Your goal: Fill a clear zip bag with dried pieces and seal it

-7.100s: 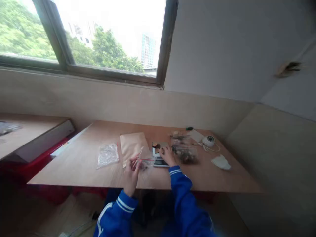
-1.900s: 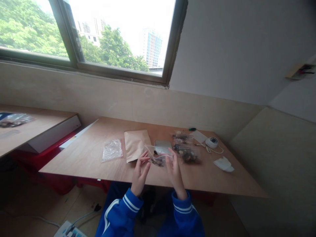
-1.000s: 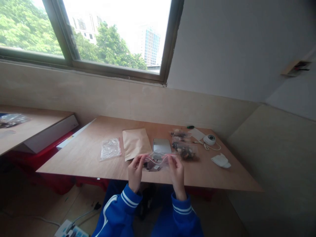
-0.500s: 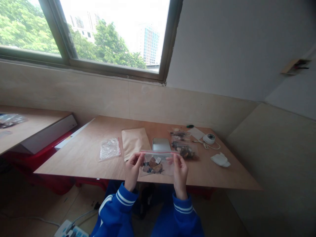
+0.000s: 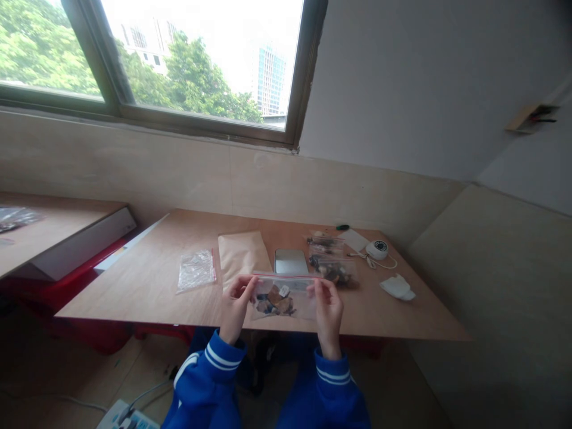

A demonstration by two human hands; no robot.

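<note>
both hands pinching the top corners of one clear zip bag (image 5: 282, 296), and it's stretched flat between them. left hand (image 5: 236, 301) has thumb and fingers closed on the left end of the red zip strip, right hand (image 5: 329, 304) closed on the right end, palms facing each other. the bag hangs upright just above the near edge of the wooden table (image 5: 147, 286), with a small clump of brown and dark pieces sitting low in it, toward the left. whether the zip is sealed, can't tell from here.

behind the bag, flat on the table, a small silver scale (image 5: 290, 261), touching nothing that shows. to its left a brown paper envelope (image 5: 241, 255), and left again an empty-looking clear bag (image 5: 195, 270) with a red strip along its right side, a strip of bare wood between the two. to the right of the scale, two more filled zip bags (image 5: 329, 262), one behind the other, the nearer one just beyond the right hand's fingertips.

further right it gets busier: a white round device (image 5: 377, 249) with its cord looping beside it, a white card behind it, and a crumpled white cloth (image 5: 397, 288) near the right edge. open wood on the far left corner and along the front right. blue sleeves with white stripes drop below the table's near edge.
</note>
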